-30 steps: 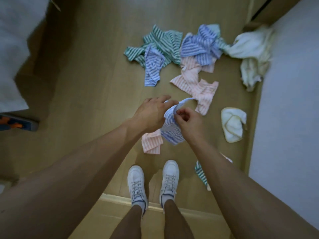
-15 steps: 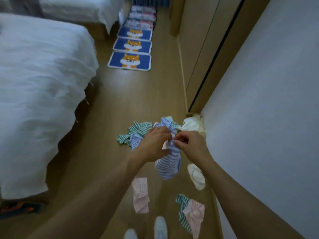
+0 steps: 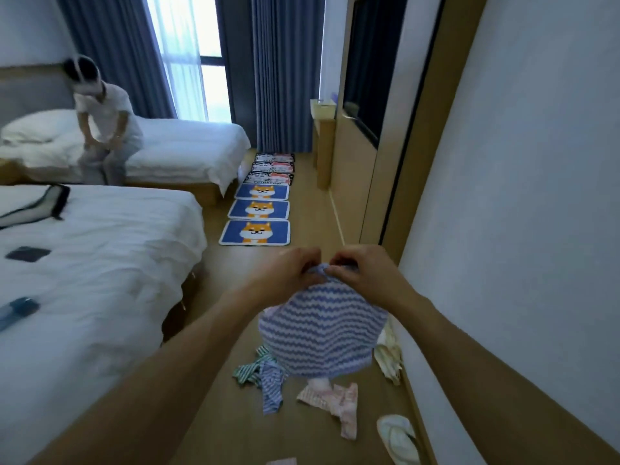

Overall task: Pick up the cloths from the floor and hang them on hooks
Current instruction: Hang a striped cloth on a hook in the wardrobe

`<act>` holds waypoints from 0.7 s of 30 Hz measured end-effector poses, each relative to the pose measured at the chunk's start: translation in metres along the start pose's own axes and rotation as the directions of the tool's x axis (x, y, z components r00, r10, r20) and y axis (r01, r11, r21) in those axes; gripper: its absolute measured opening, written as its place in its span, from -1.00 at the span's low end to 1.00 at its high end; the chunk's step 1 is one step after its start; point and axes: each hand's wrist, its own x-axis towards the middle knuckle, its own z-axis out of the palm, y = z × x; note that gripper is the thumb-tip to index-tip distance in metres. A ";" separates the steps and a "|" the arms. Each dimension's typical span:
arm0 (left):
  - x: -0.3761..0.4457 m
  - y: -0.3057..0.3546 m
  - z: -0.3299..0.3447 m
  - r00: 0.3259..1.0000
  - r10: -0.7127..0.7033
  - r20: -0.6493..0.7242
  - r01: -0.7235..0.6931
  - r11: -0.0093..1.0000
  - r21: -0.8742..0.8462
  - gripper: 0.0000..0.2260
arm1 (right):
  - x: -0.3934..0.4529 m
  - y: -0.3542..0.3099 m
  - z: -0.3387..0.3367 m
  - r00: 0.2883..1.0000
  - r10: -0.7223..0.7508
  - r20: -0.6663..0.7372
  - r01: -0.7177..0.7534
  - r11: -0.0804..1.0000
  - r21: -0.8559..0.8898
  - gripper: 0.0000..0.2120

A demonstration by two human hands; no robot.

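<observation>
Above wood floor (image 3: 312, 229) beside beds, both hands pinching blue-striped cloth (image 3: 322, 330).

Single head-worn wide-angle view, standing height, facing forward and slightly down along the floor (image 3: 312, 229) between bed (image 3: 100, 250) and wall (image 3: 523, 196); forearms enter from bottom edge, hands close at centre; no second view to overlap

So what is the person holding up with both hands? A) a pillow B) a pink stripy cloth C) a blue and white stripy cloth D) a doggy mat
C: the left hand and right hand both pinch the top edge of the blue and white stripy cloth, which hangs below them.
</observation>
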 end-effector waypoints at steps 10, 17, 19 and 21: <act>-0.073 -0.004 -0.027 0.956 -0.053 -0.287 0.152 0.930 0.335 -0.82 | -0.002 -0.050 0.029 0.969 -0.247 -0.031 0.242 0.965 -0.103 -0.82; -0.104 -0.005 -0.049 0.851 -0.311 -0.423 0.377 0.923 0.080 -0.84 | 0.027 -0.085 0.035 0.944 -0.330 -0.022 0.330 0.942 0.063 -0.85; -0.117 0.000 -0.058 0.806 -0.385 -0.449 0.464 0.883 0.076 -0.87 | 0.034 -0.102 0.034 0.930 -0.367 0.003 0.365 0.927 0.080 -0.84; -0.135 0.010 -0.067 0.782 -0.417 -0.463 0.494 0.868 0.053 -0.91 | 0.038 -0.119 0.034 0.911 -0.412 0.019 0.406 0.905 0.128 -0.85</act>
